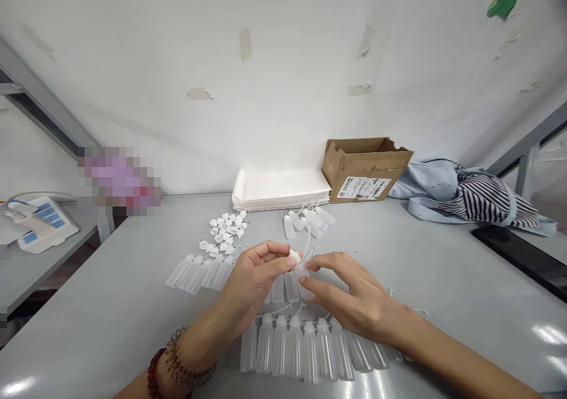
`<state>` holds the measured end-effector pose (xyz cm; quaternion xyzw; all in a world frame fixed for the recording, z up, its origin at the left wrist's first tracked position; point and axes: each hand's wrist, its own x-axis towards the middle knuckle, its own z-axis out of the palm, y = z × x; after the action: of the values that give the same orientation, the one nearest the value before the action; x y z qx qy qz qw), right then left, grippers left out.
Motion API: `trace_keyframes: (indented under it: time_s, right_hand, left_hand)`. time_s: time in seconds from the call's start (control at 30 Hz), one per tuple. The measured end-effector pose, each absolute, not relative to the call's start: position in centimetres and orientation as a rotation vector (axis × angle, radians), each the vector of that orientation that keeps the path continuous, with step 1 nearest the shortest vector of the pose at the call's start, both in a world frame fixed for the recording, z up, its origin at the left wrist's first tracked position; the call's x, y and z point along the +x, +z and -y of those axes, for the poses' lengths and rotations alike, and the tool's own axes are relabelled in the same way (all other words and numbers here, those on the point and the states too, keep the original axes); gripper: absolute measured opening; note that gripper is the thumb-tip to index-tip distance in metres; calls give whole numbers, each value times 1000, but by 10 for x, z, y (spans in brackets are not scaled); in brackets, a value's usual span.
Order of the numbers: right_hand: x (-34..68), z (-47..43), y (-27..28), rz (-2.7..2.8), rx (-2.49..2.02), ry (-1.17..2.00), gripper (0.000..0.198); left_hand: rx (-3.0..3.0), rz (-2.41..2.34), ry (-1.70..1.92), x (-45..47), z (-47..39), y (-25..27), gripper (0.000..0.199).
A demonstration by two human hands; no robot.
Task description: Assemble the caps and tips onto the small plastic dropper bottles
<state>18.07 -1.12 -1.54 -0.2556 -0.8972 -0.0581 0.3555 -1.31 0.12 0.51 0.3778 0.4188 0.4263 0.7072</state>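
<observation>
Clock centre: sits at the meeting fingertips, twelve straight ahead.
Wristbands [191, 359]: circle the left wrist at seven o'clock.
Front bottles [295, 347]: lie side by side at six o'clock, necks pointing toward twelve.
Left hand [248, 281]: rests at eight o'clock, thumb and forefinger pinched together on a white cap [294, 255].
Right hand [357, 296]: rests at four o'clock, thumb and forefinger slightly parted, touching a clear bottle [304, 291]; firm grip or light touch, cannot tell.
White cap: sits by the bottle neck; seated or loose, cannot tell.
Left-side bottles [191, 274]: lie slanted in a row at nine o'clock.
Black slab [527, 263]: lies at three o'clock.
Loose caps [224, 232]: lie scattered at ten o'clock.
Back bottles [312, 221]: lie clustered between twelve and one.
White envelopes [283, 187]: lie stacked at twelve.
Cardboard box [365, 173]: stands open-topped at one.
Cloth bundle [481, 195]: lies at two, partly striped.
</observation>
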Motion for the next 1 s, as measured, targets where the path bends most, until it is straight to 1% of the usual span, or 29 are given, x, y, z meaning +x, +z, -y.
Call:
trace_keyframes:
  time_s: [0.13, 0.23, 0.33, 0.5, 0.57, 0.77, 0.9, 0.93, 1.0]
  right_hand:
    - [182, 11, -19, 2361, -652, -254, 32]
    - [181, 11, -20, 2389, -622, -197, 32]
    - [179, 13, -17, 2346, -646, 67, 30]
    - [176, 19, -7, 2210, -636, 584, 19]
    - [175, 19, -5, 2164, -642, 684, 16]
    - [171, 20, -5, 2079, -682, 839, 12]
    - [169, 21, -1, 1953, -746, 1003, 3]
    - [169, 21, 0, 1909, -787, 1055, 3]
    - [169, 19, 2, 1805, -877, 1171, 10]
  left_hand:
    - [822, -893, 965, -13, 1, 7, 12]
    - [853, -894, 951, -12, 2, 7, 12]
    - [883, -885, 961, -13, 2, 7, 10]
    - [902, -832, 949, -16, 1, 11, 8]
    - [918, -830, 941, -17, 1, 13, 8]
    - [961, -924, 953, -17, 1, 12, 12]
    - [985, -954, 955, -17, 0, 12, 12]
    - [1000, -956, 961, -18, 0, 12, 14]
    - [1038, -955, 961, -19, 1, 12, 20]
